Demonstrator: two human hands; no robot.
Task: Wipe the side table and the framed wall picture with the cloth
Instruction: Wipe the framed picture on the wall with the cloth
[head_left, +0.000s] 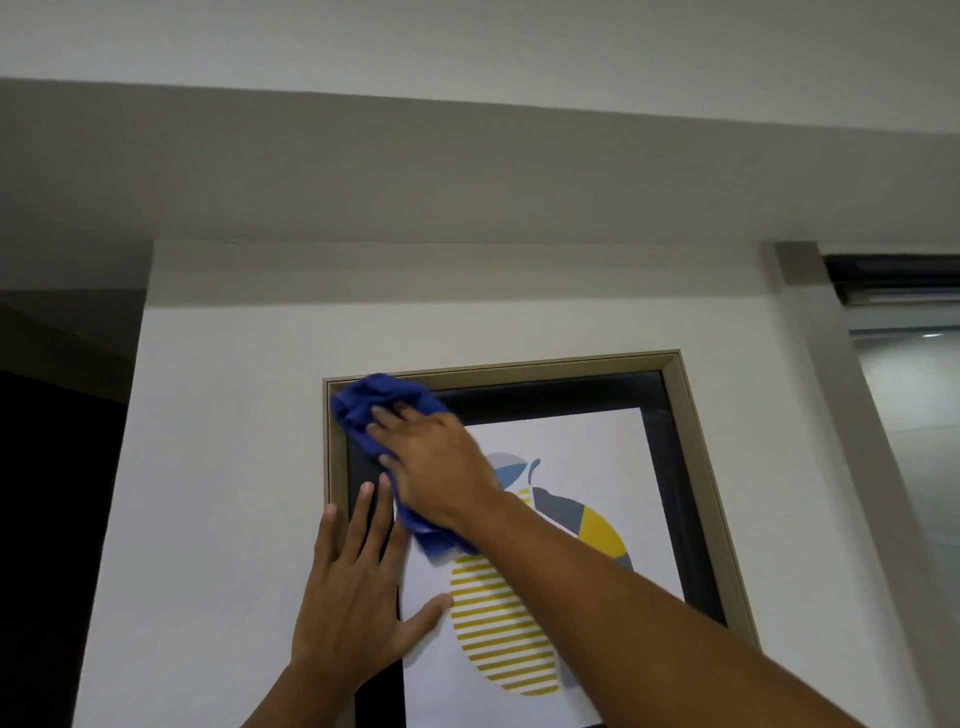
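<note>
Cloth (374, 410), blue and bunched, sits under our right hand (441, 462) at the top left corner of the picture (561, 447), which hangs on a pale wall (218, 415). Our right hand lies flat over the cloth with the fingers spread a little, pressing it against the dark inner border and the gold frame (691, 467); it is not closed around the cloth, and a blue tail hangs out below the wrist over the white print. Our right forearm crosses the picture from the lower right. Our left hand (358, 597) is open, fingers apart and pointing up, its palm flat on the left edge of the picture; the fingertips (366, 491) reach the dark border just below the cloth, and the thumb rests on the white print beside a yellow striped shape. We cannot tell whether the left fingertips touch the cloth or stop just short of it. The print shows a rounded form in yellow, grey and blue. A dark opening (57, 519) lies to the left of the wall, and a window (914, 415) with a dark top rail stands to the right. A beam (467, 171) runs across above the picture. The side table is out of view.
</note>
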